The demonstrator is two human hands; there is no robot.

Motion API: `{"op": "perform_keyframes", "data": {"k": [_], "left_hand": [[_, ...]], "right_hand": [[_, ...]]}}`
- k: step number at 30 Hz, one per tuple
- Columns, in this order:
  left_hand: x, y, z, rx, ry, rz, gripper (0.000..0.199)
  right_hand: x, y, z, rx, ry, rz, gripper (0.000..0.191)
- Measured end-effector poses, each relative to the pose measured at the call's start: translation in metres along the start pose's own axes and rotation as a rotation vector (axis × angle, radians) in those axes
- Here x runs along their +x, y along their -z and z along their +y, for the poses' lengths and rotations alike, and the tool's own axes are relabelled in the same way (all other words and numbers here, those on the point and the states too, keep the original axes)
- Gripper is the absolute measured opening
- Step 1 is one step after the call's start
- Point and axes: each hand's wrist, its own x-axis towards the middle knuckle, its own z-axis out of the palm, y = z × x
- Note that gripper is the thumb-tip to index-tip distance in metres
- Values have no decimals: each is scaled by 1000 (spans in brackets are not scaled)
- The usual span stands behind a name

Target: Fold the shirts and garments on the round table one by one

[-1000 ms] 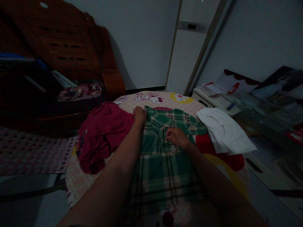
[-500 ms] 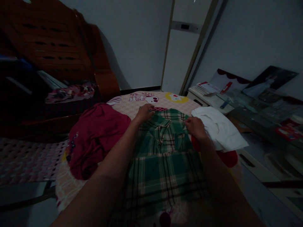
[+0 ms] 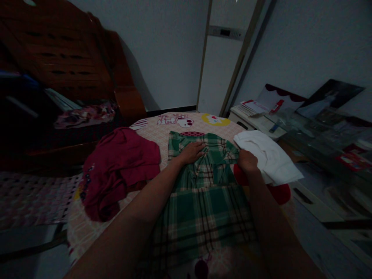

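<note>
A green plaid garment lies spread over the round table, its upper part creased. My left hand rests on its upper middle with the fingers stretched out towards the right. At the garment's upper right edge, my right hand is closed on the plaid cloth. A folded magenta garment lies to the left of the plaid one. White folded cloth sits just beyond my right hand.
Behind on the left stands a wooden bench with a patterned cloth on it. At the right are a white cabinet with papers and a glass shelf. A woven seat is at the lower left.
My left hand has moved right and nearer, from the garment's upper left edge onto its middle. My right hand has shifted slightly right, drawing the upper right edge outward.
</note>
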Motion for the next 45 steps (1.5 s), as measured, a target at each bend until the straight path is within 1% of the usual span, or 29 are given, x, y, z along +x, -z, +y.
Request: {"op": "perform_keyframes", "data": {"k": [3, 5, 10, 13, 15, 17, 21, 23, 25, 27, 29, 31, 33, 34, 35, 38, 40, 42, 45], "left_hand": [[0, 1, 0, 7, 2, 7, 48], [0, 1, -1, 3, 1, 18, 47], [-1, 0, 0, -9, -8, 34, 46], [-1, 0, 1, -22, 2, 20, 46], [-2, 3, 2, -56, 28, 16, 47], [-2, 9, 4, -135, 53, 22, 48], [3, 26, 17, -433, 67, 54, 43], [8, 31, 30, -582, 49, 57, 42], [12, 29, 47, -637, 33, 13, 44], [14, 24, 64, -580, 39, -64, 49], [14, 18, 77, -496, 71, -118, 49], [14, 16, 83, -457, 108, -135, 39], [14, 17, 83, -468, 150, -143, 21], [14, 19, 81, -487, 173, -148, 11], [14, 22, 79, -518, 197, -150, 8], [14, 31, 70, -689, 298, -163, 16], [13, 37, 65, -827, 360, -196, 21], [10, 45, 61, -930, 370, -255, 25], [4, 54, 54, -1013, 335, -355, 30]], "right_hand": [[0, -4, 0, 6, -12, 6, 34], [-2, -3, 0, 14, -15, 33, 33], [-6, 7, 4, 24, -6, 141, 27], [-2, 12, 6, 116, 38, 212, 20], [2, 13, 6, 262, 47, 256, 13], [5, 13, 3, 493, 44, 279, 11], [13, 14, -8, 1044, 6, 217, 14], [20, 17, -13, 1183, -27, 199, 16], [30, 20, -15, 1201, -42, 250, 17], [39, 25, -16, 1148, -36, 347, 17], [46, 29, -14, 1063, -26, 432, 16], [48, 32, -12, 984, -42, 479, 15], [47, 33, -9, 950, -80, 505, 17], [46, 33, -8, 960, -102, 503, 18], [45, 32, -7, 991, -123, 483, 19], [43, 33, -8, 1157, -162, 364, 16], [43, 37, -14, 1260, -162, 315, 12], [44, 42, -23, 1336, -137, 287, 12], [46, 49, -44, 1415, -59, 194, 8]]}}
